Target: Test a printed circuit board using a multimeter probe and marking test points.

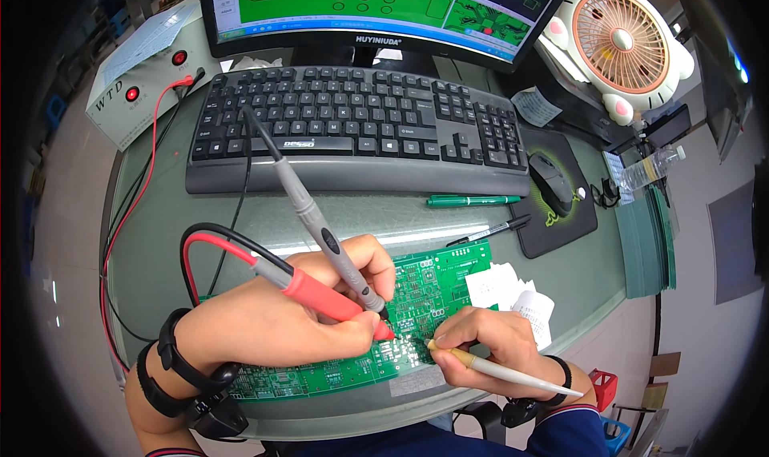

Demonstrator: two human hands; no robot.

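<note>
Now both hands work over the green circuit board [416, 285] before the keyboard [352, 128]: left hand [280, 313] clamps red probe [320, 293] and grey probe [320, 229], tips angled down-right; right hand [489, 337] grips a cream pen-like tool [513, 371] just beside.

Bright, even light falls from overhead, leaving only soft shadows under the keyboard [352, 128]. The glassy bench [160, 241] shows pale glare, and the monitor [384, 8] glows vivid green. Straight edges bow outward, and dark corners ring the sharp centre.
</note>
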